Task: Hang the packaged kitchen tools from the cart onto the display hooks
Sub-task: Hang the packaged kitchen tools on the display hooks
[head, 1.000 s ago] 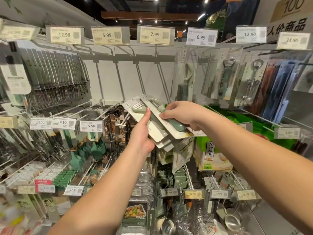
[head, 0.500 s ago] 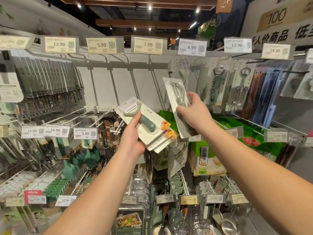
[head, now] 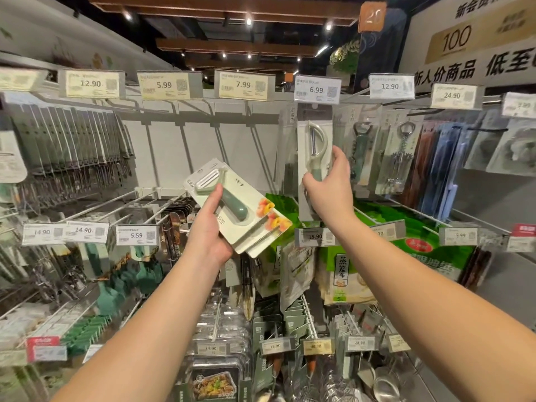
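Under the 6.99 tag (head: 317,89), the right hand (head: 329,184) grips a packaged peeler (head: 314,146) (left hand (head: 210,227) clasps stacked peeler cards (head: 246,213)).

Both bare forearms extended forward and upward, left from lower left, right from lower right. Left hand (head: 210,227) raised at mid-height, thumb laid forward, fingers curled underneath in a grip, largely hidden. Right hand (head: 330,185) higher and well apart, thumb up, fingers apparently pinching; back of hand toward camera.
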Demonstrator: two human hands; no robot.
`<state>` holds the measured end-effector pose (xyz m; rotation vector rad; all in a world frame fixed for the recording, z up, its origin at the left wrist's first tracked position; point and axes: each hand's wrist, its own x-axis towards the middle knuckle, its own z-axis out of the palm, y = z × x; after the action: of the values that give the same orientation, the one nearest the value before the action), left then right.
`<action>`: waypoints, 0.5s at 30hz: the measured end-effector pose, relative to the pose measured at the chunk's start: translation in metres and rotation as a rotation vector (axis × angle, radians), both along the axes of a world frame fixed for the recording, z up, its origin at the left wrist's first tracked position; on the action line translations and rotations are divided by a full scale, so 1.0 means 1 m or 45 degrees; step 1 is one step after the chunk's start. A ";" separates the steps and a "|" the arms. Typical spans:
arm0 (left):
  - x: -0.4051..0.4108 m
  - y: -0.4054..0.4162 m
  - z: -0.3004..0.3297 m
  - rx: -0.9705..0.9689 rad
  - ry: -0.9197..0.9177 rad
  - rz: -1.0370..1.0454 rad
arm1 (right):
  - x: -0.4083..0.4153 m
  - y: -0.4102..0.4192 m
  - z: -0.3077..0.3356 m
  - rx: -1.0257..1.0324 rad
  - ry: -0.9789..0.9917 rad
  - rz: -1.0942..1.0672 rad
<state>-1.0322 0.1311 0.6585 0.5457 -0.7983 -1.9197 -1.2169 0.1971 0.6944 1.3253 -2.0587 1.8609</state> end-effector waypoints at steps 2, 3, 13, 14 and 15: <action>0.001 0.000 0.001 -0.001 -0.003 0.004 | -0.003 -0.004 0.003 -0.007 0.011 -0.005; 0.001 -0.001 0.000 0.000 -0.005 0.009 | -0.004 -0.006 0.004 -0.010 0.015 -0.007; 0.004 -0.005 -0.001 0.001 -0.020 0.015 | -0.022 -0.036 0.006 0.101 0.026 -0.043; 0.004 -0.005 -0.001 0.001 -0.022 0.014 | -0.024 -0.039 0.006 0.121 0.033 -0.057; 0.003 -0.005 -0.002 0.001 -0.024 0.013 | -0.026 -0.043 0.006 0.135 0.034 -0.069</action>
<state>-1.0287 0.1257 0.6568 0.5678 -0.8053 -1.9083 -1.2428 0.1538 0.7005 1.2958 -2.1843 1.7254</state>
